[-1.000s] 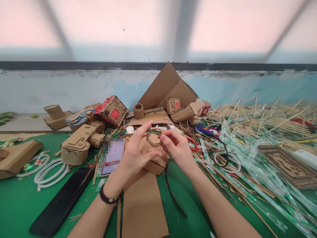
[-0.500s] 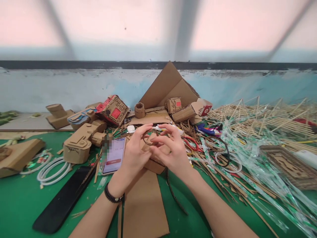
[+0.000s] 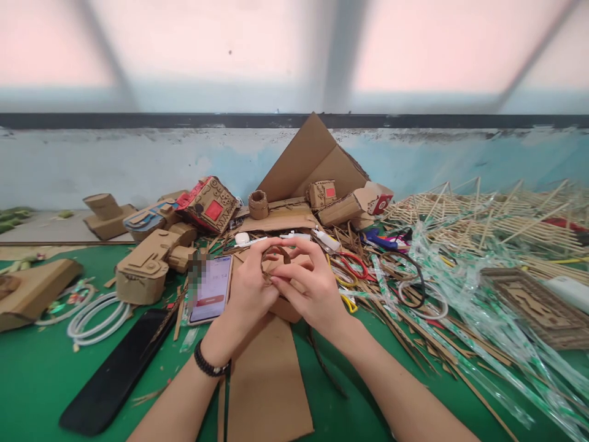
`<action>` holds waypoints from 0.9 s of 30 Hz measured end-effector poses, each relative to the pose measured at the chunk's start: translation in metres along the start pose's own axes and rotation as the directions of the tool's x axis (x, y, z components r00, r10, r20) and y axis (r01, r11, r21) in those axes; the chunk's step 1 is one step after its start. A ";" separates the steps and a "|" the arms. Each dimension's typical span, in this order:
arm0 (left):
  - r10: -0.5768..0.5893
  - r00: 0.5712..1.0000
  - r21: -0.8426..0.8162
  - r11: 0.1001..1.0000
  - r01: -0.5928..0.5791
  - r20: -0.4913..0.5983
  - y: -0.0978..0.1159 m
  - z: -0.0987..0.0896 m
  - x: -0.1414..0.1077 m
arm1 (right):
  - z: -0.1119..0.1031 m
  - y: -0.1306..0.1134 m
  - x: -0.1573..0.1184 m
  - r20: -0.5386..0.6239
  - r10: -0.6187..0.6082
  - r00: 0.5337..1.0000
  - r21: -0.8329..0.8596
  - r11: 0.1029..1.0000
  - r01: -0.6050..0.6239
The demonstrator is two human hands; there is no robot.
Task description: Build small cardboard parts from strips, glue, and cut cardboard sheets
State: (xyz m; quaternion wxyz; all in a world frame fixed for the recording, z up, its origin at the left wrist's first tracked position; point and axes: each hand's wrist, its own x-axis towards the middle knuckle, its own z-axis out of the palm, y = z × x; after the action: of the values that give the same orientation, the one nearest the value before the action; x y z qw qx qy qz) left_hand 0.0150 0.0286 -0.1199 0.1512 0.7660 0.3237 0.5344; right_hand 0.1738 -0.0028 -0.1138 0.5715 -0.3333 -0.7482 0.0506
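Between my two hands is a small ring bent from a cardboard strip (image 3: 281,253). The fingers of my left hand (image 3: 255,279), with a black beaded bracelet at the wrist, close round its left side. On the right, my right hand (image 3: 313,285) pinches the ring with thumb and fingers. Below the hands sits a cardboard box (image 3: 285,310), mostly covered by them. A flat cardboard sheet (image 3: 269,387) lies nearer to me. A thin dark strip (image 3: 324,362) curves down beside that sheet.
A phone (image 3: 212,288) lies left of my hands, near a long black flat piece (image 3: 119,371). Cardboard models (image 3: 142,264) stand at the left and back. Clear plastic strips (image 3: 488,331), cardboard scraps and stick frames (image 3: 460,209) spread over the right side.
My hands have come closer together, and the fingertips now meet over the ring. My right fingers have shifted left onto it.
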 end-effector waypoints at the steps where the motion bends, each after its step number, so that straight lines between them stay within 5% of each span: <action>1: 0.000 1.000 -0.009 1.000 0.000 0.001 -0.001 0.001 -0.001 | 0.000 0.000 0.000 0.001 -0.001 1.000 -0.002 1.000 0.001; 11: -0.015 1.000 -0.035 0.999 0.015 -0.006 -0.002 0.003 -0.001 | 0.002 0.001 -0.001 -0.023 0.000 1.000 0.007 1.000 0.000; 16: -0.010 1.000 -0.047 0.999 0.009 -0.023 0.004 0.004 0.004 | -0.003 0.003 0.002 -0.118 0.124 0.985 0.041 0.992 -0.120; 27: 0.141 0.988 0.132 0.980 -0.149 0.065 0.008 0.002 0.002 | -0.004 0.005 0.003 -0.115 0.166 0.979 0.026 0.986 -0.164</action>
State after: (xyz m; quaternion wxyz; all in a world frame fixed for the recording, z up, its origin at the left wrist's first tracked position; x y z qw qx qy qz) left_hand 0.0203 0.0248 -0.1147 0.0679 0.8107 0.2986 0.4990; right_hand 0.1795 0.0016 -0.1121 0.6109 -0.3919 -0.6827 0.0845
